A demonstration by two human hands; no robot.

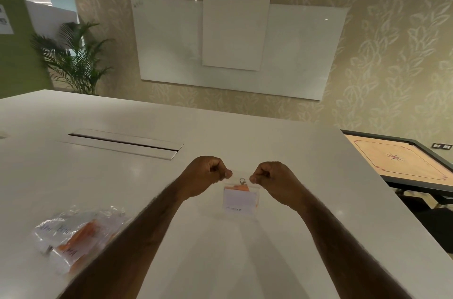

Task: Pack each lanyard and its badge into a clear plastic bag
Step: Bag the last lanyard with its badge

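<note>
Head camera looked down at a white table [306, 151] where both forearms reached forward. The left hand [204, 176] and right hand [274, 180] were each curled into a loose fist, thumb and forefinger pinching the top edge of a small clear plastic bag [241, 216], one hand at each upper corner. The bag hung between the hands, near the middle of the table, its lower end close to or on the surface; I could not tell which. Inside it sat a white badge [238, 200] with some dark handwriting near its bottom edge, too small to read. A folded orange lanyard [241, 188] showed behind the badge's upper edge and along its right side. The lanyard's metal clip [242, 180] stood at the bag's mouth, between the two pinching thumbs.

To the left, near the left forearm, lay a pile of packed bags [76, 235], clear plastic holding more orange straps and white cards. Farther back on the table was a long cable hatch [122, 143] with its lid slightly raised. Beyond the table a glass whiteboard [171, 41] hung on patterned wallpaper, a potted palm [76, 58] stood at the left, and a carrom board [397, 161] sat to the right.
</note>
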